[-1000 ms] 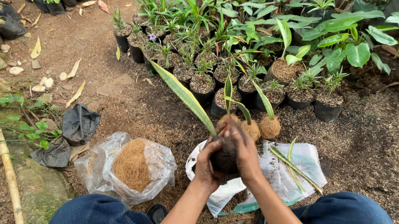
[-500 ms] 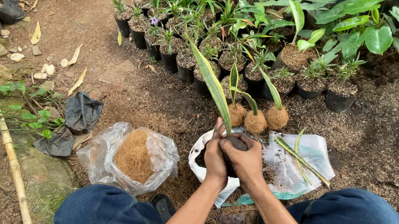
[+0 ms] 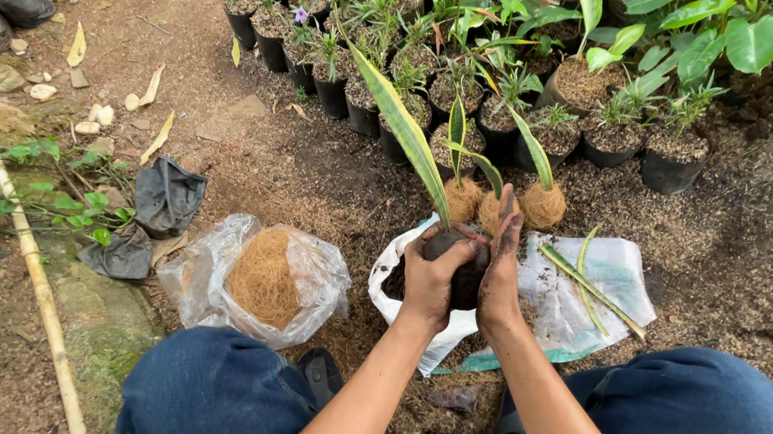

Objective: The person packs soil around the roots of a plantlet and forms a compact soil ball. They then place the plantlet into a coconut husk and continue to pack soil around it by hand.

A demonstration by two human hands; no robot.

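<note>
Over white sack (image 3: 410,336) | left hand (image 3: 433,279), right hand (image 3: 502,274) cup one soil ball (image 3: 461,258) | two fibre-wrapped balls (image 3: 542,205) behind

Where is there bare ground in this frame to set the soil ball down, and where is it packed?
Both hands, left hand and right hand, cup the soil ball. Bare dirt lies left of the potted plants, above the black bags. More lies right of the white sack. It is crowded around the fibre bag and wrapped balls.
</note>
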